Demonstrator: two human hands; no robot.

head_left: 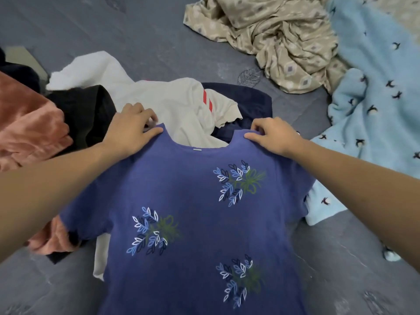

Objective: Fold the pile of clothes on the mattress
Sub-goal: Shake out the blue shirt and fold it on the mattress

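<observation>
Both grips pinch the shoulders of the blue T-shirt (193, 212), left hand (130, 130) and right hand (271, 135) either side of its neckline. It lies spread, front up, at the near middle of the grey mattress (136, 30), overlapping a white garment (163, 103).

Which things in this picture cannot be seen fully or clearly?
Head view:
- Hem of the blue leaf-printed T-shirt: cut off by the bottom edge.
- Dark navy garment: mostly hidden under the cream top with red stripes.
- Fingertips of the left hand and right hand: tucked behind the shirt's shoulders.
</observation>
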